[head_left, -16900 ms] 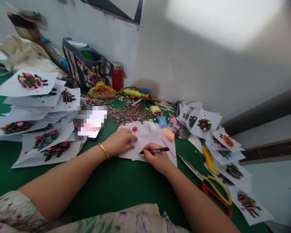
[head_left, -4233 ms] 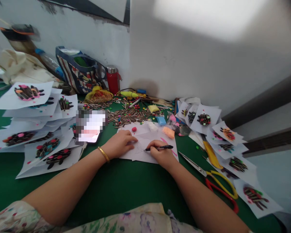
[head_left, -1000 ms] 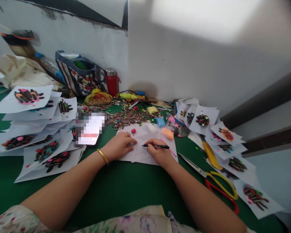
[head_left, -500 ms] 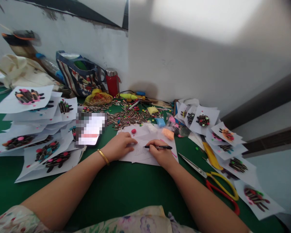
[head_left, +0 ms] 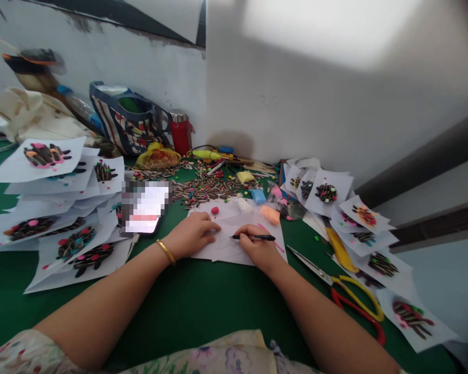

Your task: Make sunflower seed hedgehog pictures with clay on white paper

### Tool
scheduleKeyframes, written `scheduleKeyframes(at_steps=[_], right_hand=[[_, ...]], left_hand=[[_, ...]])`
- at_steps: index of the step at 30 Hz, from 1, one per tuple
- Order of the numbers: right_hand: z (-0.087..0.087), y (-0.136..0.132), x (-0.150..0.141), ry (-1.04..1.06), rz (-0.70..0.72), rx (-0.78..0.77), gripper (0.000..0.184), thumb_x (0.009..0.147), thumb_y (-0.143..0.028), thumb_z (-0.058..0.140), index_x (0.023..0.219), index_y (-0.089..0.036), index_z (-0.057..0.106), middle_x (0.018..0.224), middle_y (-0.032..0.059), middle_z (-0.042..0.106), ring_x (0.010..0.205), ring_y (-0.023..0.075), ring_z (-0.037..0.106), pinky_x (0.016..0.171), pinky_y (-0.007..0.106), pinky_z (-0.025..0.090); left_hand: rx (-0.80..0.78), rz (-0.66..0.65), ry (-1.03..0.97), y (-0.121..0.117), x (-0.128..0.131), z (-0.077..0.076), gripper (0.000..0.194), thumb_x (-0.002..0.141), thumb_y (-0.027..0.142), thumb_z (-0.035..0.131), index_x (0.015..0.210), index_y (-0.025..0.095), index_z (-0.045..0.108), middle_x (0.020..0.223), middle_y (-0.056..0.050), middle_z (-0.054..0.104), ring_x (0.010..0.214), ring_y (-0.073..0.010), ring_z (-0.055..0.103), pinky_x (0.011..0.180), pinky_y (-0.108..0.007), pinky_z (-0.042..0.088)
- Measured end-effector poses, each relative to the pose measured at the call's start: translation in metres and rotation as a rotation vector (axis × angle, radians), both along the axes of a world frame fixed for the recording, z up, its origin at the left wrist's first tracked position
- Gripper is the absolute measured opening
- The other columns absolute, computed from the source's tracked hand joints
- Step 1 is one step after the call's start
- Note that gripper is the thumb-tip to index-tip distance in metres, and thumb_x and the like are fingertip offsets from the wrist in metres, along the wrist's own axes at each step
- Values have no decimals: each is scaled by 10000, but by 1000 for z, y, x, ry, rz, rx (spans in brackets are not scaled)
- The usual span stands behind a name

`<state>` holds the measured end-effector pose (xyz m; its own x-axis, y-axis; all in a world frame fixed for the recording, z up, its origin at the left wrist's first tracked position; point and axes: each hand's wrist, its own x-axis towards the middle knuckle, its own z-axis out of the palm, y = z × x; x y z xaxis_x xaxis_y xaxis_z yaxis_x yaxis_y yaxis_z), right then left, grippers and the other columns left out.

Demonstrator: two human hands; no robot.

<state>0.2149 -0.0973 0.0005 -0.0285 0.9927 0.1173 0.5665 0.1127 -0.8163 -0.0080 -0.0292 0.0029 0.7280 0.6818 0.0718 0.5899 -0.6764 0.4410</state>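
White paper sheets [head_left: 206, 253] lie on the green table, with faint pen lines drawn between my hands. My left hand [head_left: 195, 234] rests flat on their left part, fingers stretched out and holding nothing. In my right hand [head_left: 259, 249] is a black pen [head_left: 263, 237], its tip down on the drawn lines. A small red clay ball [head_left: 215, 210] sits on the paper beyond my left fingers. Orange clay [head_left: 270, 214] and white clay [head_left: 244, 206] lie at the paper's far edge, beside a blue clay pack [head_left: 258, 196].
Scissors [head_left: 335, 283] and a yellow cutter [head_left: 340, 249] lie right of my right hand. Sunflower seeds [head_left: 206, 189] are heaped behind the paper. Seed-decorated sheets are piled left [head_left: 74, 208] and right [head_left: 368, 236]. A phone [head_left: 146, 210], red flask [head_left: 180, 132] and bag [head_left: 127, 122] stand leftward.
The pen has shifted very slightly in my right hand, its rear end a little further left. My left hand stays in place on the paper.
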Motion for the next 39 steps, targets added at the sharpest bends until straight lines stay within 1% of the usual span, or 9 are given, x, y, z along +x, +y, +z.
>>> scheduleKeyframes(at_steps=[7,13,18,25,33,39], right_hand=[[2,-1,4,33,-39,-13,213,772,-204,490,765,-225,701,802,5,709,804,187,640,757,289,498],[1,-2,3,12,3,-33,214,777,-201,497,792,-223,709,799,6,710,761,184,637,724,292,501],[0,-2,2,1,-6,-7,210,771,-195,501,778,-223,709,787,6,710,769,184,641,724,286,499],[3,-3,5,31,-18,-45,215,760,-192,491,759,-217,705,777,5,706,724,174,622,674,273,484],[1,-4,3,23,9,-69,205,757,-200,504,773,-214,708,762,4,706,673,163,607,611,259,470],[3,-5,4,5,-2,-93,198,738,-205,509,743,-212,707,726,4,691,641,158,581,569,254,440]], left_hand=[[8,-2,-6,0,0,-2,299,828,261,645,1123,248,696,1055,-80,611,1029,-246,562,935,-389,425],[11,-7,-8,1,0,-2,298,833,262,640,1125,248,694,1050,-78,612,1027,-241,559,934,-381,420],[12,-8,-1,1,0,-2,300,834,265,639,1128,247,694,1045,-79,616,1026,-243,558,928,-381,419],[1,5,-10,0,0,-1,295,829,270,642,1118,255,700,1038,-80,617,1031,-245,560,928,-378,424],[4,7,-7,1,-1,-2,292,831,276,647,1117,259,700,1029,-77,613,1017,-239,562,926,-371,425],[10,1,-6,1,0,-2,287,830,263,651,1112,245,702,1027,-78,616,1021,-242,561,927,-375,422]])
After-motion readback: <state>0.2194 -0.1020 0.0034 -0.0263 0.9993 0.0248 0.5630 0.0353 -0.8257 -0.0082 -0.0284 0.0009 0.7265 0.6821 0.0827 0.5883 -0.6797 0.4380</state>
